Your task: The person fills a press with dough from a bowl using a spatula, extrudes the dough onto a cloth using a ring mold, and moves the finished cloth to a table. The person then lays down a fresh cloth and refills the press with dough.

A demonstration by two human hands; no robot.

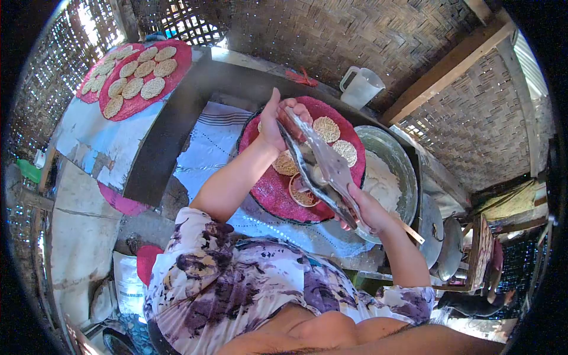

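Both of my hands hold a pair of flat, plastic-covered boards (pixel 334 168), tilted over a round tray lined with pink cloth (pixel 269 189). My left hand (pixel 287 121) grips their far end, thumb raised. My right hand (pixel 370 208) is closed round the near end. The boards stand slightly apart, with a pale lump (pixel 319 174) showing between them. Lacy, pale round cakes (pixel 326 129) lie on the pink cloth. Beneath the boards is a ring-shaped piece (pixel 303 190), partly hidden. My right fingers are partly covered by the boards.
A large basin (pixel 408 171) of white flour-like powder stands at the right, a wooden handle (pixel 411 231) by its rim. Behind it is a clear plastic jug (pixel 362 87). More round cakes lie on pink cloth (pixel 145 97) at the far left. Round lids (pixel 431 231) stand at right.
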